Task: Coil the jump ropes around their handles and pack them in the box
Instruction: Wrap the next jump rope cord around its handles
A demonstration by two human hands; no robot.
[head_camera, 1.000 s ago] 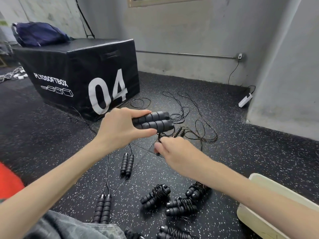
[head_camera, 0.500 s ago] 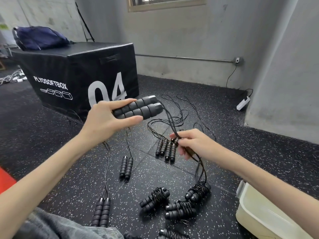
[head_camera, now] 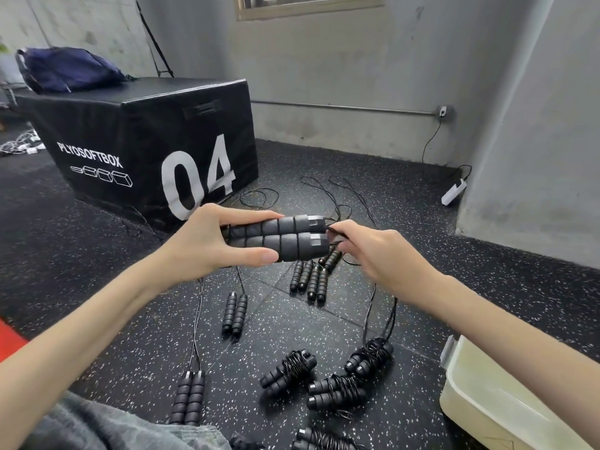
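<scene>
Left hand [head_camera: 207,248]: grips paired handles [head_camera: 279,237] side by side.
Right hand [head_camera: 373,251]: pinches rope [head_camera: 334,230] at the handles' tips.

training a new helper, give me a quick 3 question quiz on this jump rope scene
1. True or false: the left hand grips the pair of black ribbed foam handles.
2. What does the right hand pinch? A) thin black cord B) blue bag C) white power strip
3. Fill in: the cream plastic box holds ___ coiled rope bundles that can be seen.

Key: 1 true; 2 A; 3 no
</scene>
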